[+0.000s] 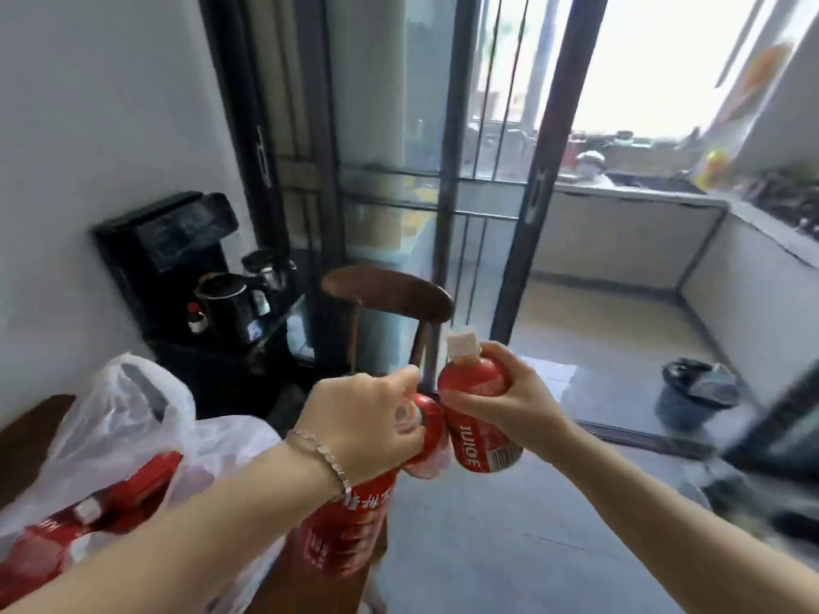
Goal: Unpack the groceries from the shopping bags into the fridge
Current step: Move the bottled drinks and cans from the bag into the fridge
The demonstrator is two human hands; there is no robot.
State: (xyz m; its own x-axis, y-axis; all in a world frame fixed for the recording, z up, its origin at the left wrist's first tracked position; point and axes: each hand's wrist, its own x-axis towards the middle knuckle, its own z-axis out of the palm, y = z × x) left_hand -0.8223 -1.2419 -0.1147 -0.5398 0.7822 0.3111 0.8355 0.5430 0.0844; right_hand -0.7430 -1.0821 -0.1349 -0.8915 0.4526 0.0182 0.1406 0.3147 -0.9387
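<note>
1. At the lower left a white shopping bag stands open on a brown wooden surface, of which only one rounded edge shows. Red packs are visible through the plastic, so by this sign the unpacking is not finished
2. Behind the bag, against the wall, stands a black water dispenser, and to its right the curved back of a wooden chair
3. The left hand is curled around the upper part of a red bottle and grasps it. A second red bottle shows under the wrist; whether the same hand carries it cannot be told, because the wrist hides the place
4. The right hand is wrapped around a juice bottle with a white cap and holds it nearly upright. This bottle touches the red bottle of the left hand, both in the air above the floor
5. Farther right a dark bin stands on the floor near the sliding door
6. The step in hand seems to be the carrying: the bottles are out of the bag and on the way to the fridge. No fridge can be recognised here; the right edge is too blurred
7. The next move probably calls for turning to the fridge and freeing one hand for its door, and this is awkward with both hands full. The bottles should go in upright, one after another
</note>
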